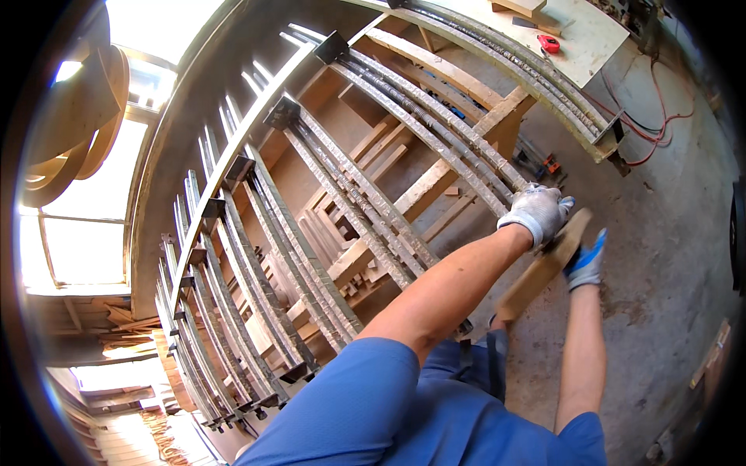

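A long wooden board [536,283] slants beneath my hands, its upper end smeared by motion. My right hand [586,262], in a white glove with blue palm and fingertips, is against the board's right side. One digit sticks up past it, and the board hides the other fingers. My left hand [538,210], gloved the same way, is closed over the near end of a long bar clamp [435,124] on the rack. A dark part shows under that hand, partly covered by the board. The clamp's bars are crusted with dried glue.
More clamps [350,186] fan out leftward along a curved rack rail [252,116]. Wooden beams [423,190] and offcuts lie underneath. A pale worktop [590,39] with a red tape measure [549,43] is at the upper right. Red hose [660,124] lies on the concrete floor [660,256].
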The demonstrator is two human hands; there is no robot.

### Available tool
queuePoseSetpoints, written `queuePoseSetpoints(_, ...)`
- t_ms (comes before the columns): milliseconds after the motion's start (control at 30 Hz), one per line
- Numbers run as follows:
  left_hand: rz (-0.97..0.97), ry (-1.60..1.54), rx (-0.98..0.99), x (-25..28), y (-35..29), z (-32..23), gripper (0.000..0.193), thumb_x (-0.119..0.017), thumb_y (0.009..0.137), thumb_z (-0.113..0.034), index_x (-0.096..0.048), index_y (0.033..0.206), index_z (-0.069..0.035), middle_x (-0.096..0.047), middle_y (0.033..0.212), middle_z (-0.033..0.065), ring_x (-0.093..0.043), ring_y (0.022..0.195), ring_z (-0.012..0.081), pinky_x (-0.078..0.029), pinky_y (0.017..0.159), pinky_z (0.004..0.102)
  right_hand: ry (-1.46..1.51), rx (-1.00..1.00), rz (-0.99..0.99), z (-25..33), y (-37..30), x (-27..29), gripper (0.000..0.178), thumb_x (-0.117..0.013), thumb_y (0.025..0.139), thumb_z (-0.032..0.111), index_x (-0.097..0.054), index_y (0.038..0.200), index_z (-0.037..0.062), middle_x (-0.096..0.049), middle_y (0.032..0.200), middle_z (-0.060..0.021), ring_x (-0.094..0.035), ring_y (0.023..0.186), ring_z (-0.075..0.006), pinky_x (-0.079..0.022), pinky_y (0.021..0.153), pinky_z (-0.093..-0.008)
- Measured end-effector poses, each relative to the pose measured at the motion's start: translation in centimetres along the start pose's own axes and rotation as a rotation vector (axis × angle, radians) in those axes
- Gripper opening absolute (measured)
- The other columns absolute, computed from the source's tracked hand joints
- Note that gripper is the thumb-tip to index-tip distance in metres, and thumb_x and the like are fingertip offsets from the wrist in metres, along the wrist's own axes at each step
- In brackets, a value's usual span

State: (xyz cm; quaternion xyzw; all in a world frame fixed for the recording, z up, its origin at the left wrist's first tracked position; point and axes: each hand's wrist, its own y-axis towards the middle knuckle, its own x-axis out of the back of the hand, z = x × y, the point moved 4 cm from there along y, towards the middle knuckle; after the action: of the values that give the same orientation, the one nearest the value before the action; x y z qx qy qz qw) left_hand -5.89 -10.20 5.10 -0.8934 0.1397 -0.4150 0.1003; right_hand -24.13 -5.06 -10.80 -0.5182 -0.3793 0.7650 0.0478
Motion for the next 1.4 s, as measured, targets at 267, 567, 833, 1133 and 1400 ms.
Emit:
queuePoseSetpoints(267, 0.022, -0.03, 0.04, 0.6, -0.2, 0.3, 0.043, -0.052, 0.1, -0.042, -0.072, 0.106, -0.005, -0.07, 0.108, 0.0232, -0.064, 0.106, 0.0416, -0.049, 0.095, 0.0485, -0.573, 0.28, 0.513, 0.5, -12.6, -11.9, 0.095, -0.026, 0.094, 0.078, -0.063, 0.125, -0.0033, -0.071, 0.109, -0.0204, -0.067, 0.105, -0.0326, -0.046, 0.106, -0.0452)
queuePoseSetpoints(567, -0.022, -0.026, 0.009, -0.2, -0.3, 0.7, 0.044, -0.053, 0.099, -0.043, -0.073, 0.101, -0.004, -0.07, 0.106, 0.0236, -0.066, 0.104, 0.0412, -0.05, 0.093, 0.048, 0.237, -0.359, 0.05, -15.8, -4.4, 3.2, 0.107, -0.036, 0.085, 0.084, -0.043, 0.145, -0.0043, -0.047, 0.147, -0.0257, -0.048, 0.131, -0.0458, -0.033, 0.115, -0.056)
queuePoseSetpoints(833, 0.025, -0.019, 0.025, 0.2, -0.1, -0.1, 0.045, -0.054, 0.098, -0.045, -0.072, 0.107, -0.005, -0.07, 0.108, 0.0233, -0.065, 0.106, 0.0406, -0.05, 0.094, 0.0477, -0.149, 0.139, 0.067, 2.2, 3.1, 0.1, 0.035, -0.072, 0.09, 0.035, -0.06, 0.106, 0.0066, -0.067, 0.096, -0.0109, -0.066, 0.085, -0.0273, -0.055, 0.08, -0.0422)
queuePoseSetpoints(1133, -0.124, 0.011, -0.04, 3.4, -6.3, 2.3, 0.065, -0.061, 0.093, -0.05, -0.054, 0.136, -0.002, -0.06, 0.127, 0.0266, -0.054, 0.124, 0.0401, -0.042, 0.106, 0.046, -0.64, 0.525, -0.051, 5.8, -2.3, -6.0, 0.022, -0.076, 0.085, 0.019, -0.063, 0.096, 0.0061, -0.063, 0.083, -0.0046, -0.062, 0.075, -0.018, -0.054, 0.074, -0.0333)
queuePoseSetpoints(1400, 0.095, 0.019, 0.073, 5.0, -20.0, 13.1, 0.059, -0.057, 0.096, -0.054, -0.066, 0.125, -0.004, -0.066, 0.121, 0.0219, -0.057, 0.121, 0.0374, -0.043, 0.107, 0.0432, -0.78, 0.408, -0.202, -0.7, -11.4, -2.0, 0.022, -0.074, 0.085, 0.016, -0.062, 0.1, 0.0049, -0.063, 0.082, -0.0055, -0.064, 0.074, -0.0208, -0.055, 0.073, -0.0344)
